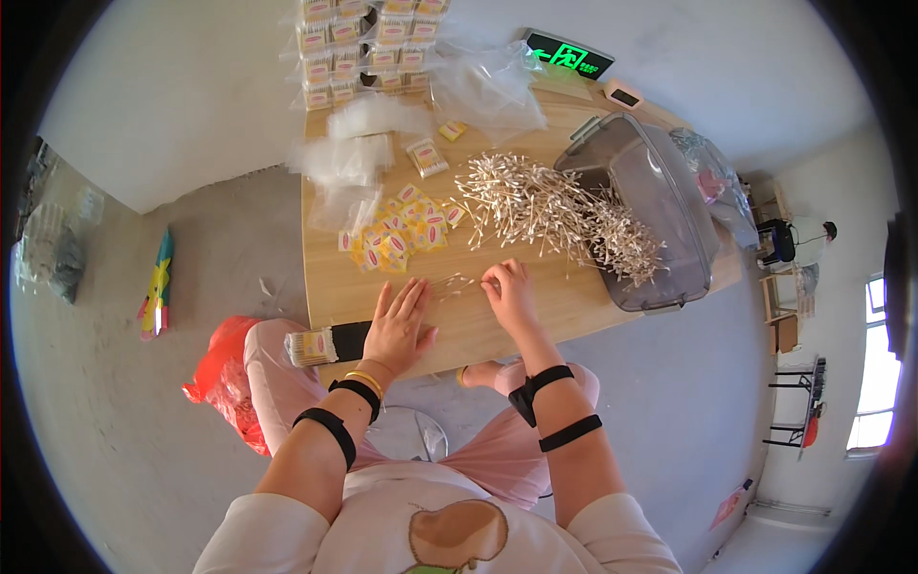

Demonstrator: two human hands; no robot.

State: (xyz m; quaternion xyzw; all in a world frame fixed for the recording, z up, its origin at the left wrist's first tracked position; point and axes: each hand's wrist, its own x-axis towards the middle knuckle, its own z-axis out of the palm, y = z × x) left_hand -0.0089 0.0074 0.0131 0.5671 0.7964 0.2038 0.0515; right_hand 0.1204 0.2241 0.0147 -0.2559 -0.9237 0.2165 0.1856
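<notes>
Nearest the lens in the head view are the person's two forearms, each carrying two dark straps, rising from the lower edge over a wooden table (535, 316).

Left hand (397, 325): open, palm down, fingers spread flat on the tabletop. It holds nothing. Just beside its wrist, at the table's near edge, lies one bundle of cotton swabs (311, 347) fixed in a dark holder.

Right hand (507, 292): fingers curled down onto the table. A small loose group of swabs (454, 284) lies between the two hands, touching or nearly touching the right fingertips; whether any are pinched I cannot tell.

Stock remaining: one large heap of swabs (545, 206) spills from a clear plastic bin (660, 215) tipped on its side. The heap is too dense to count; it runs to several hundred.

Packing materials: a scatter of small yellow-and-red labels (402, 230), roughly twenty, sits left of the heap. Beyond them lie loose clear bags (349, 158), several, count uncertain.

Finished goods: stacked small packets (368, 48) stand at the far edge, upward of a dozen visible.

Judgement: one bundle is gathered, a stack is packed, and most of the heap is unsorted. The work appears well short of complete.
</notes>
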